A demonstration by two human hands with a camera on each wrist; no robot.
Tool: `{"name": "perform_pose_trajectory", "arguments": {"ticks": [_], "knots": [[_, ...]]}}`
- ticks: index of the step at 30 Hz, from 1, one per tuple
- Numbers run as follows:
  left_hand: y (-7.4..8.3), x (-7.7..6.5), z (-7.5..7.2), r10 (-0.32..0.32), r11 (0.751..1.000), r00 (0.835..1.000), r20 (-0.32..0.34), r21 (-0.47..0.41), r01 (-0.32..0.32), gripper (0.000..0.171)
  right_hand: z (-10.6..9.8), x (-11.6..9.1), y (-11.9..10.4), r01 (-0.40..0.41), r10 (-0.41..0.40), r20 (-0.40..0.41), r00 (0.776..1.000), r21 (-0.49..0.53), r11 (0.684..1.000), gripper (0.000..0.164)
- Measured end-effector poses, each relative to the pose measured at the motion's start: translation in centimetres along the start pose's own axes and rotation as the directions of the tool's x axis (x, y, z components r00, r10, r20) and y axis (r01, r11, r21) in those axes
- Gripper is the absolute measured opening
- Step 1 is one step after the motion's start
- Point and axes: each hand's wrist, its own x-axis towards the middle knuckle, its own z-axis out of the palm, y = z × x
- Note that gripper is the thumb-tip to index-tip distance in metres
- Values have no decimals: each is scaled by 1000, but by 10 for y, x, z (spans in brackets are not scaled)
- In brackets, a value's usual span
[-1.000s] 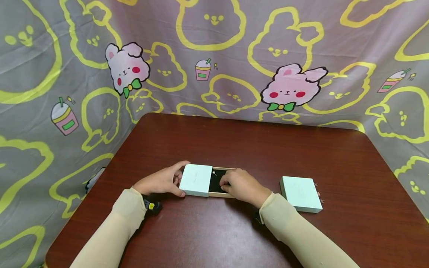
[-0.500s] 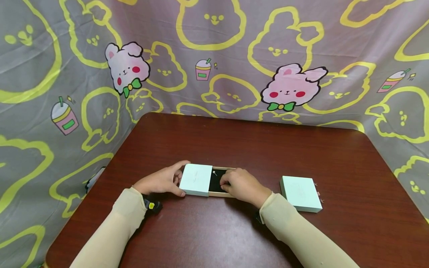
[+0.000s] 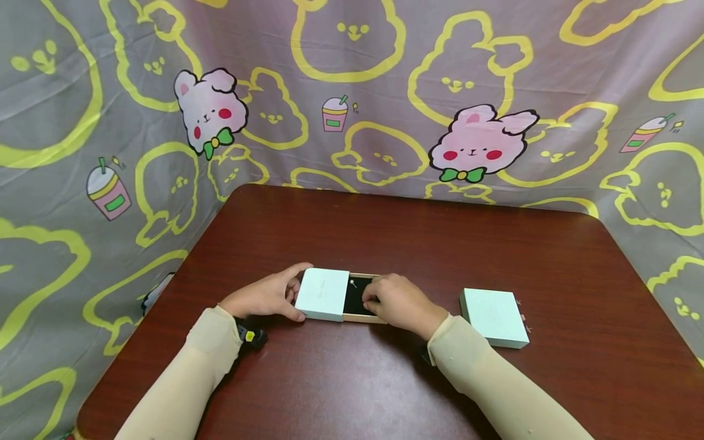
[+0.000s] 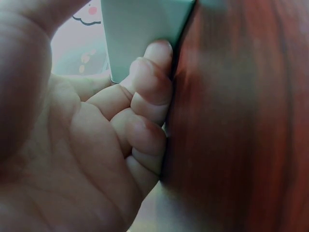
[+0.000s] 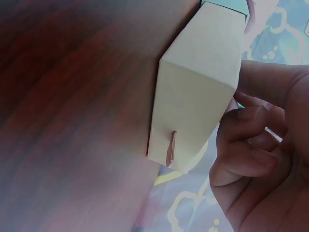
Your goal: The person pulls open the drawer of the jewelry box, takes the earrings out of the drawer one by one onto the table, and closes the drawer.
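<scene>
A mint-green slide box (image 3: 323,294) lies on the table with its cream drawer (image 3: 363,318) pulled out to the right. My left hand (image 3: 267,295) grips the sleeve's left end, thumb at the near corner and a finger at the far one; the left wrist view shows its other fingers curled at the box end (image 4: 140,34). Black lining (image 3: 354,300) fills the drawer, and a small stud with a pearl-like head (image 3: 352,283) sits at its back left. Over the drawer's right part, my right hand (image 3: 404,304) reaches down with bent fingers; I cannot tell what its hidden fingertips hold.
A second mint-green box (image 3: 495,318) rests to the right, close to the right forearm, with small pieces sticking out at its right side. A ribbon pull (image 5: 171,149) hangs from the drawer's end. Patterned cloth (image 3: 374,91) surrounds the brown table (image 3: 396,235).
Both hands stay in place at the box and drawer. The head view shifts very slightly; the right hand's fingers hardly move.
</scene>
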Motion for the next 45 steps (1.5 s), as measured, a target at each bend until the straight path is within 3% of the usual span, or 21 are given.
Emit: {"name": "perform_pose_trajectory", "arguments": {"ticks": [34, 45], "knots": [[2, -1, -2, -5, 1000, 1000, 0, -2, 5, 99, -9, -4, -1, -29, 29, 3, 1000, 48, 998, 6], [0, -1, 0, 14, 1000, 1000, 6, -15, -14, 99, -11, -5, -1, -31, 32, -31, 999, 52, 998, 5]]}}
